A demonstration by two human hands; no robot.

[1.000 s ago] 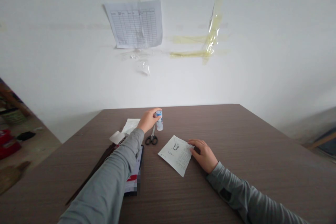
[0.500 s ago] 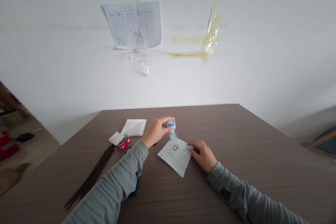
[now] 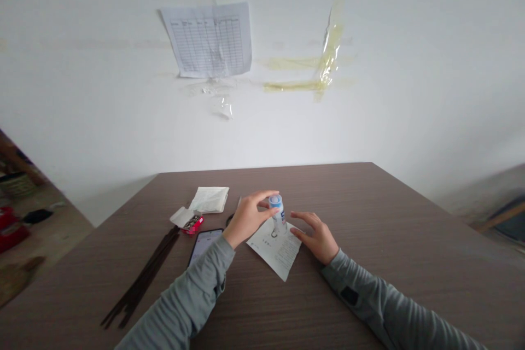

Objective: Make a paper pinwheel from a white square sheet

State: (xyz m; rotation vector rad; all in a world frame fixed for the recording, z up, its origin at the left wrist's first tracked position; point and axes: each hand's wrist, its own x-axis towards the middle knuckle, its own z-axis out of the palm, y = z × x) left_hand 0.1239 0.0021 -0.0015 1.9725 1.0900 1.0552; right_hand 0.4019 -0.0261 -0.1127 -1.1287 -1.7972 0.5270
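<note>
One tube (image 3: 279, 220) over the far part of the paper (image 3: 274, 257), left hand (image 3: 248, 216) pinching its top. Right hand (image 3: 320, 238) empty, fingers parted, just right. Likely light, stiff; hold mid-barrel.

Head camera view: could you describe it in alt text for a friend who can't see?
A person's left hand holds a small blue-topped bottle on or above a printed sheet, with the right hand open beside it. To their left on the brown table lie a phone, an open red box, dark sticks and folded paper.
</note>
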